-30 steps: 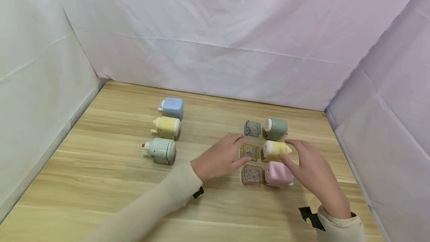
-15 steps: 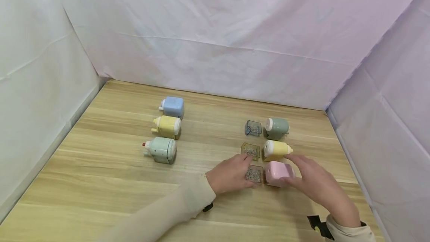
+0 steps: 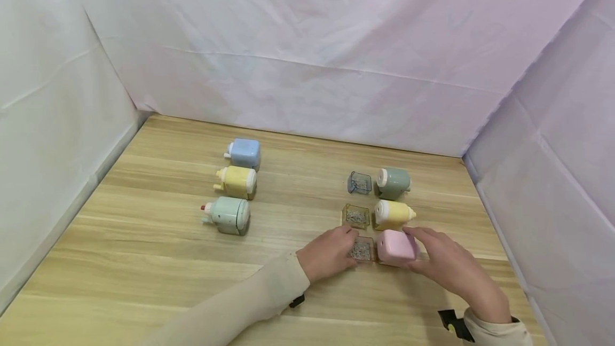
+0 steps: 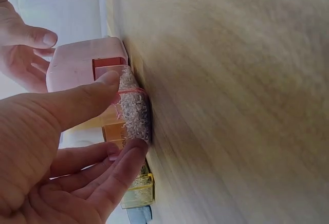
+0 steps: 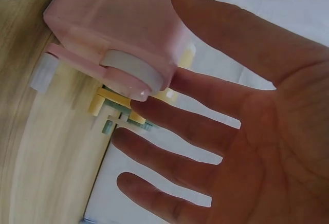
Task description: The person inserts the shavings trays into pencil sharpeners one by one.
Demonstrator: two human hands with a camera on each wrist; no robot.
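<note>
Pink sharpener [image 3: 397,247] on a wooden table [image 3: 144,287], nearest the person in the right-hand column of three. Just left of it is a see-through pink drawer [image 3: 362,250] of shavings — pinched between the left hand's [image 3: 328,254] thumb and fingers. The right hand [image 3: 454,263] is spread about the sharpener's other end, fingers extended — not clenched. Beyond stand a yellow sharpener [image 3: 395,213] and a dark green sharpener [image 3: 395,182].

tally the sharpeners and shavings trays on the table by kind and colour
boxy blue plastic sharpener: 1
rounded yellow plastic sharpeners: 2
rounded green plastic sharpeners: 2
boxy pink plastic sharpener: 1
boxy see-through plastic trays, blue, yellow, pink: 3
total: 9
</note>
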